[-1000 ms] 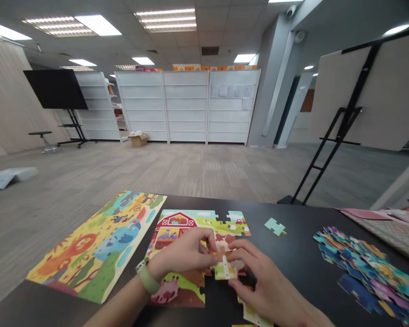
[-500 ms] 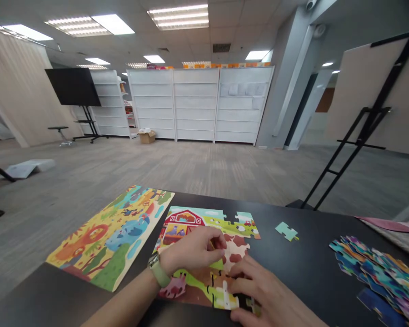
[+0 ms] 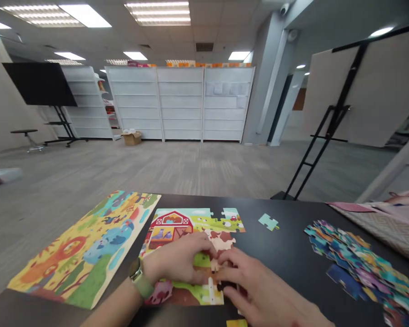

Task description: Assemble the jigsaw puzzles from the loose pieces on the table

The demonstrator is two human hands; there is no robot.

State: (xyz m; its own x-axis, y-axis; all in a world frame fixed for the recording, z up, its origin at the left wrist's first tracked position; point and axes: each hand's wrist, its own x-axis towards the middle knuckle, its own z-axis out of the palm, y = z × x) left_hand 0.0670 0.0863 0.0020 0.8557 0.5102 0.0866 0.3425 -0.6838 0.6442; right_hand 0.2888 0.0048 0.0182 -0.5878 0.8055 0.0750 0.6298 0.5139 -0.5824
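A partly joined farm jigsaw puzzle [image 3: 170, 222] with a red barn and a brown-spotted cow lies on the black table. Across its middle rests my left hand [image 3: 184, 256], wearing a watch on a green band; its fingers are bent and apart, touching the joined pieces. My right hand [image 3: 247, 281] curls at the puzzle's right edge, fingertips by the cow's lower part. A puzzle piece seems to be between its thumb and fingers, mostly hidden by the hand. A loose yellow piece [image 3: 236, 323] shows below that hand.
Left of the puzzle lies a picture sheet [image 3: 88, 245] of colourful animals. A loose pale-green piece [image 3: 268, 221] sits to the right. Farther right are a pile of dark, colourful pieces [image 3: 357, 259] and a patterned cloth item [image 3: 378, 222]. An easel [image 3: 327, 127] stands beyond the table.
The view has turned slightly right, so everything sits farther left. My left fingers have spread from a near pinch onto the puzzle. My right fingertips have moved in closer to the joined pieces.
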